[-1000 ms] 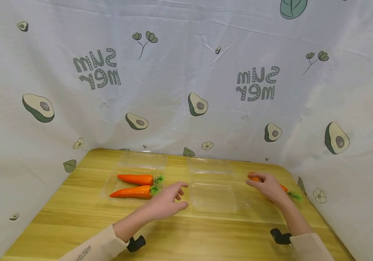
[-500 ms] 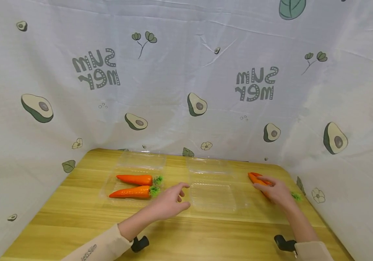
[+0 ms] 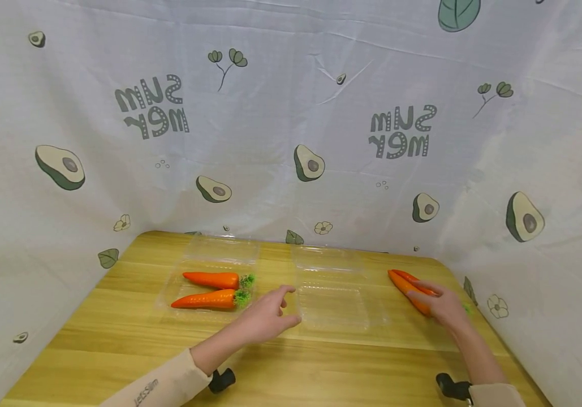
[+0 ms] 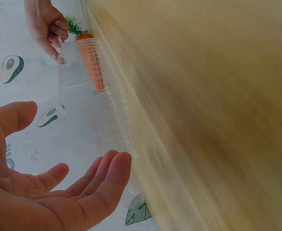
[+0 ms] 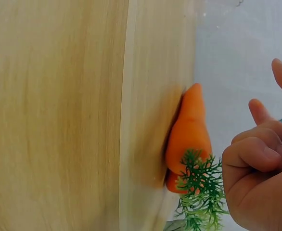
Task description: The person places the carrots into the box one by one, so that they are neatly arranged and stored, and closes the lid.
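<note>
Carrots (image 3: 402, 288) right of the bare plastic box (image 3: 332, 306) are probably light, stiff, best held mid-length; right hand (image 3: 445, 307) over them has loose, unclosed grip, left hand (image 3: 266, 317) spread grip.

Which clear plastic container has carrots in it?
The left clear plastic container, holding two orange carrots with green tops; the right clear plastic container has none.

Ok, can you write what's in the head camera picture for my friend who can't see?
A person's right hand is over two orange carrots at the right of a wooden table. The left hand is beside an open clear box in the middle; two more carrots lie in another clear box on the left. White avocado-print cloth hangs behind.
</note>
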Available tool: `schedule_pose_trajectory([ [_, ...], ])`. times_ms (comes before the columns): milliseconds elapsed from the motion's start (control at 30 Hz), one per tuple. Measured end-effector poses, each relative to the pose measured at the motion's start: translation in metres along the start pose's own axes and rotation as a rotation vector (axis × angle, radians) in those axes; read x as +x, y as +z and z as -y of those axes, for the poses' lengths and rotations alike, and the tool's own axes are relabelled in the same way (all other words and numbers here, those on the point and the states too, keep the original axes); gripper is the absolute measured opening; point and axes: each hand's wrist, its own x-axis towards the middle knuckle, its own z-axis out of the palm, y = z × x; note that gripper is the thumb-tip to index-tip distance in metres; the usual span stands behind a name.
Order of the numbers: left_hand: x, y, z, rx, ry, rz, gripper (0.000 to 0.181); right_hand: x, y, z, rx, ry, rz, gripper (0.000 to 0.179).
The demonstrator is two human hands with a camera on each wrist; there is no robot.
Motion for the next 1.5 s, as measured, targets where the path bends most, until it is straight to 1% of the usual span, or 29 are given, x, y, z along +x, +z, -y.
schedule_pose_trajectory([
  [167,0.003,0.003,0.000,-0.014,0.003,0.009,0.072,-0.001,-0.004,-0.005,0.020,0.002,-0.002,0.081],
  [333,0.006,0.007,-0.001,-0.017,0.009,0.015,0.072,-0.001,-0.009,-0.009,0.008,-0.006,-0.043,0.078],
  [567,0.011,0.011,0.001,-0.014,0.006,0.017,0.073,-0.002,-0.016,-0.012,0.007,0.023,-0.053,0.082],
  [800,0.011,0.011,0.000,-0.035,0.004,0.024,0.073,-0.002,-0.021,-0.016,-0.015,0.027,-0.056,0.081],
  [1067,0.014,0.013,0.001,-0.024,0.009,0.025,0.070,0.000,-0.021,-0.025,-0.051,0.030,-0.064,0.077],
  [1300,0.019,0.013,0.003,-0.002,0.016,0.039,0.069,0.000,-0.018,-0.028,-0.060,0.068,-0.064,0.078],
  [1500,0.021,0.015,0.003,-0.003,0.028,0.043,0.064,-0.002,-0.019,-0.027,-0.077,0.062,-0.083,0.079],
])
